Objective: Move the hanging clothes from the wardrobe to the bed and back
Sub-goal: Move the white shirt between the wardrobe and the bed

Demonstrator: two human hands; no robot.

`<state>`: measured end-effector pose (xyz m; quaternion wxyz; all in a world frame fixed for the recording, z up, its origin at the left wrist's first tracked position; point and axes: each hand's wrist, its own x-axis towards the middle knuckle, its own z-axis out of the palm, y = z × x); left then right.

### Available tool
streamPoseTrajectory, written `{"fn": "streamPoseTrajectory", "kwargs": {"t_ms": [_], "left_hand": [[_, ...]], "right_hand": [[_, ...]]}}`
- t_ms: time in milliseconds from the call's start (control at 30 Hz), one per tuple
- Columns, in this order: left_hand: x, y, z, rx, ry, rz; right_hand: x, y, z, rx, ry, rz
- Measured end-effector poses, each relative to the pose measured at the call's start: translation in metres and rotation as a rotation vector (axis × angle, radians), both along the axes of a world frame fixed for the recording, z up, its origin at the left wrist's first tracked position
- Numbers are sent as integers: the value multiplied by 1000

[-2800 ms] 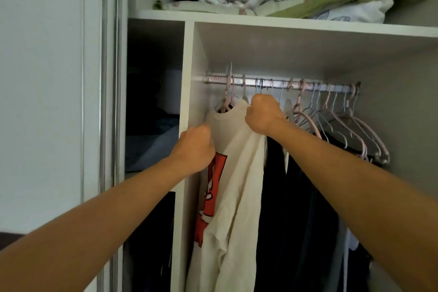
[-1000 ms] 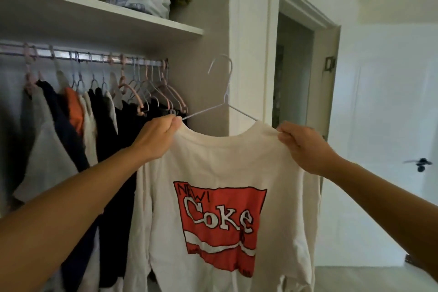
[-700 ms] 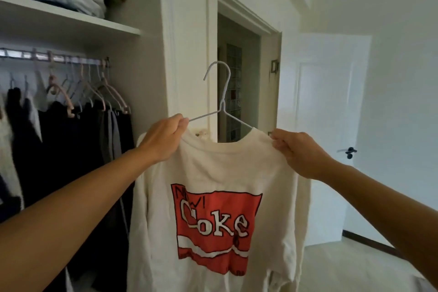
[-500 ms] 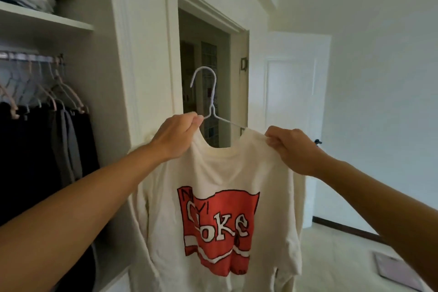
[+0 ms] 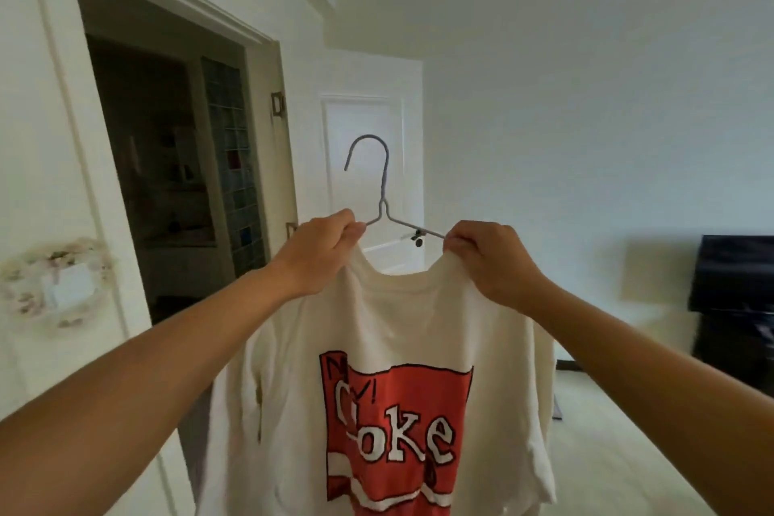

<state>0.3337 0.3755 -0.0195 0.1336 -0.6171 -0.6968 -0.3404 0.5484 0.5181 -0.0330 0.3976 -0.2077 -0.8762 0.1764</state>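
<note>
1. Head view, far left: a pale floral-edged wall plate (image 5: 56,285) sits on the white wall beside a door frame (image 5: 83,163). It is blurred; detail cannot be read.
2. Right of the frame, an open doorway (image 5: 159,163) shows a dark room with a panel of small glass squares (image 5: 236,163).
3. Left hand (image 5: 324,251): fingers curled tight, pinching the left shoulder of a cream T-shirt (image 5: 402,348) together with the left arm of a grey wire hanger (image 5: 383,197). Thumb and fingertips meet at the wire.
4. The hanger stands upright between the two hands, hook uppermost and free of any rail.
5. The T-shirt hangs from the hanger in mid-air, front toward the camera, carried at chest height. Its red print (image 5: 393,432) reads "Coke" in white letters. The hem falls below the frame edge.
6. Behind the hanger, a closed white door (image 5: 364,138) with a dark handle (image 5: 416,239).
7. Right hand (image 5: 490,260): fingers curled closed, pinching the right shoulder of the T-shirt at the end of the hanger's right arm.
8. Far right: a dark piece of furniture (image 5: 733,297) against the wall, blurred, on a pale floor (image 5: 620,452).
</note>
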Motion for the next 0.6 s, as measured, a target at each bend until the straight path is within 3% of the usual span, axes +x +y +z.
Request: {"fn": "streamPoseTrajectory", "kwargs": {"t_ms": [300,600], "left_hand": [[32,141,-24,42,-54,-181],[72,303,-31,-73,-96,-410]], "right_hand": [[69,91,-8,-53,76,-338],[157,177,-17,-23,110,-615]]}}
